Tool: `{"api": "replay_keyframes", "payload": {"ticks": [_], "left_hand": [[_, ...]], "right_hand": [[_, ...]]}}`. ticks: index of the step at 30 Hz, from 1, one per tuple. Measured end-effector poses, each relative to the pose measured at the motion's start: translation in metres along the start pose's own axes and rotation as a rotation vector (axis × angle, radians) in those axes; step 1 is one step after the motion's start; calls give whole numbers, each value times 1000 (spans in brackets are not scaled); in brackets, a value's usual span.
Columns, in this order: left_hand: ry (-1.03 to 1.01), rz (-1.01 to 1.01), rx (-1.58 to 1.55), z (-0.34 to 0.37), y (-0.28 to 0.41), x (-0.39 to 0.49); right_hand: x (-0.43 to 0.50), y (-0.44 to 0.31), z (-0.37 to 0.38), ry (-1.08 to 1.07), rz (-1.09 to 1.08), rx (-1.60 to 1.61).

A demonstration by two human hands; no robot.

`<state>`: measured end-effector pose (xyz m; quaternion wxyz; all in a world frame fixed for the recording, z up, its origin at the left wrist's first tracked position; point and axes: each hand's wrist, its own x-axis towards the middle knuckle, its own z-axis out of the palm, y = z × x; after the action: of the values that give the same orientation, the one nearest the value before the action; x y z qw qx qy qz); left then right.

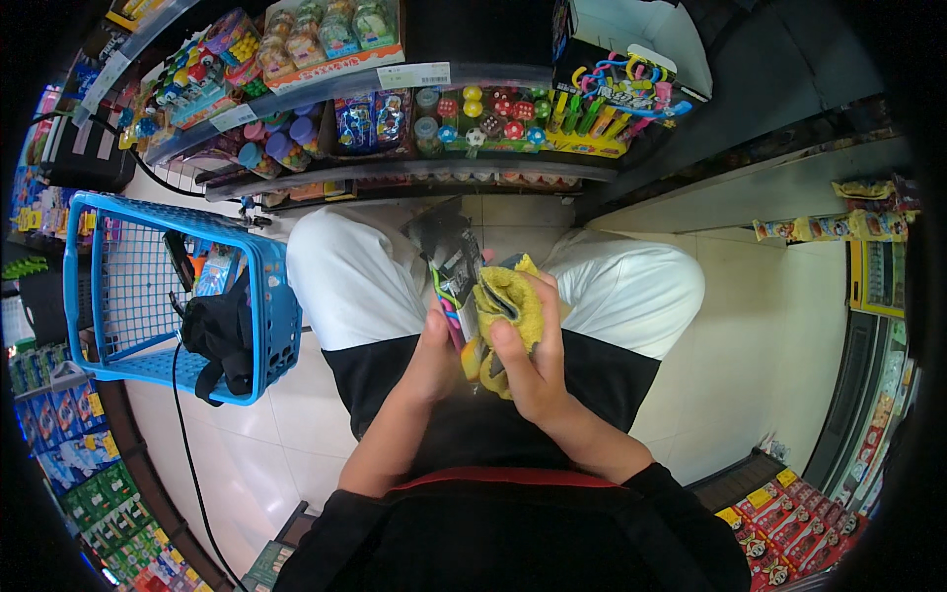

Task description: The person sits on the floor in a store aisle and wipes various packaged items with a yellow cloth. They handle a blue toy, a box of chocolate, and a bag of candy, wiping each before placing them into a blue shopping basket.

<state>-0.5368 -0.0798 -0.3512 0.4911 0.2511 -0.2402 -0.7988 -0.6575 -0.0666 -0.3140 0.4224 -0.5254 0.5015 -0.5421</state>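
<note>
My left hand (436,359) is closed around a dark plastic package (457,270) with bright pink, blue and green parts along its side, held upright in front of my lap. Bunched up in my right hand (529,351) is a yellow cloth (518,296) with a grey side. The cloth lies against or right beside the package; whether they touch is hard to tell. Part of the package and my left fingers are hidden behind it. Beyond my knees stands a store shelf with an open display box of colourful curly tubes (629,96) and boxed toy candies (496,122).
A blue plastic basket (163,366) with a black bag (222,333) and packets stands on the left, with a black cable trailing over the tiled floor (244,436). Shelf edges (496,74) run close ahead. Red packets (784,529) lie at the lower right.
</note>
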Motion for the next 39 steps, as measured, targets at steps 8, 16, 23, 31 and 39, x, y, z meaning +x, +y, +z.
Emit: {"api": "replay_keyframes", "payload": {"ticks": [8, 16, 23, 31, 39], "left_hand": [[130, -35, -235, 2, 22, 9], [88, -90, -129, -9, 9, -1], [15, -297, -234, 7, -18, -22], [-191, -360, -641, -4, -17, -11], [-239, -330, -727, 12, -7, 1]], "right_hand": [[-5, 2, 11, -190, -362, -468], [-7, 3, 11, -332, -577, -612], [55, -9, -9, -126, -441, -698], [85, 19, -39, -237, 8, -172], [71, 26, -71, -39, 312, 2]]}}
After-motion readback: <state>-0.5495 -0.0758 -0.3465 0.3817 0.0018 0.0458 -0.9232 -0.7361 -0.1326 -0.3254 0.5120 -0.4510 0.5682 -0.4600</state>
